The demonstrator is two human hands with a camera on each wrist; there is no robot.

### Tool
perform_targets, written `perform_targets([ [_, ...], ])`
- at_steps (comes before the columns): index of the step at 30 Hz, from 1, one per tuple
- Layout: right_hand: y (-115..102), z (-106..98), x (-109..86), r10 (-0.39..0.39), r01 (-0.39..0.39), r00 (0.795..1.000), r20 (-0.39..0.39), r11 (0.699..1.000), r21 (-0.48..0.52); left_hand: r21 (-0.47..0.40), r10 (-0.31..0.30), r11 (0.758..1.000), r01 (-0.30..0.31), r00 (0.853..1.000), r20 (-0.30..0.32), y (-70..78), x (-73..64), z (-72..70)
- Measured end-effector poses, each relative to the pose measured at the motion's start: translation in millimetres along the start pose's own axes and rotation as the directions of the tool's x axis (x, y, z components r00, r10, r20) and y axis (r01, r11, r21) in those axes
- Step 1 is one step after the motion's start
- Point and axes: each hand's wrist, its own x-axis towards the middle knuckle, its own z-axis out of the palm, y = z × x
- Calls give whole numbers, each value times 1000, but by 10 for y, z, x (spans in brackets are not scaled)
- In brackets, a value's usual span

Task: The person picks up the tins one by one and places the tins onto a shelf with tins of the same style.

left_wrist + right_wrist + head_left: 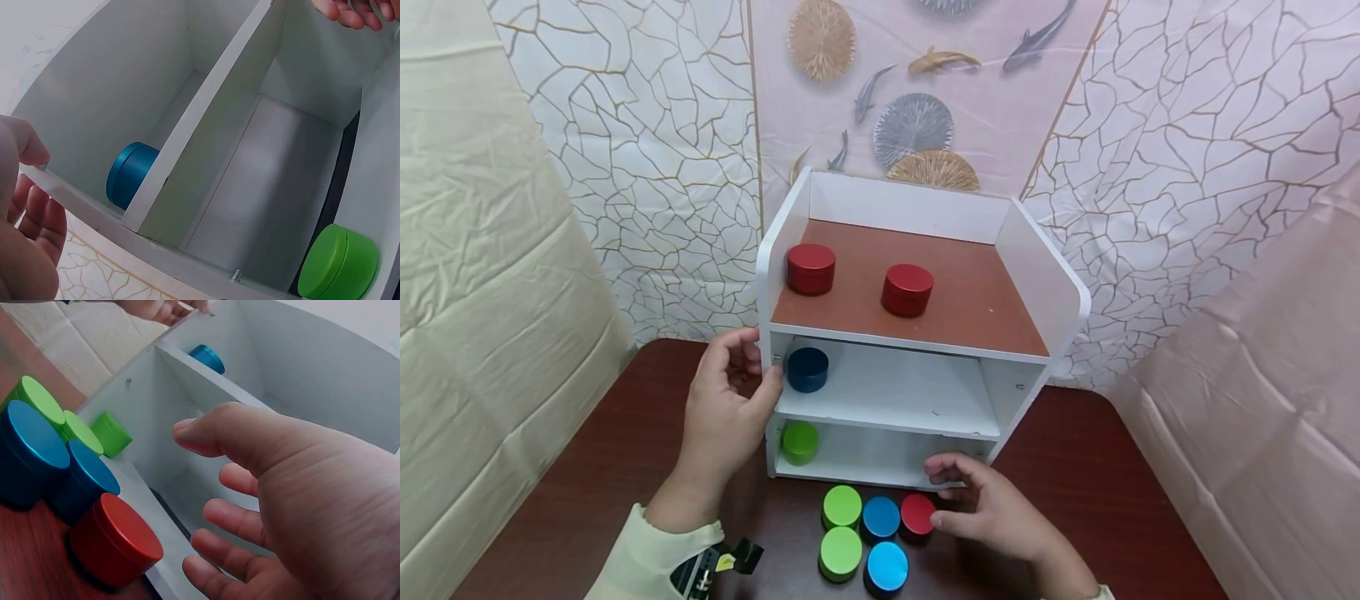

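My left hand (726,412) holds the left side panel of a white shelf unit (887,337), thumb on the inner side and fingers outside, as the left wrist view shows. Close to my right hand (992,508), which holds nothing, a round red tin (917,514) stands on the table. Its fingers are loosely bent and apart from the tin. Beside that tin are two blue tins (881,518) and two green tins (841,552). A dark blue tin (807,370) sits at the left of the middle shelf, and a green tin (111,434) at the left of the bottom one.
Two red tins (907,290) stand on the brown top board (970,312) of the unit. The dark red-brown table (1120,500) runs to both sides. Pale cloth (505,333) hangs at the left and right, with a patterned backdrop (655,150) behind.
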Motion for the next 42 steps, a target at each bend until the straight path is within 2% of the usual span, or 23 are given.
perform_targets([
  [20, 189, 44, 59, -3, 3, 1000, 5, 996, -89, -7, 4, 1000, -4, 1000, -8, -13, 7, 10],
  [37, 283, 99, 79, -23, 25, 1000, 16, 994, -103, -3, 7, 1000, -7, 1000, -7, -1, 8, 16],
  [42, 308, 140, 91, -11, 13, 1000, 11, 989, -149, 4, -2, 1000, 2, 1000, -8, 14, 5, 10],
])
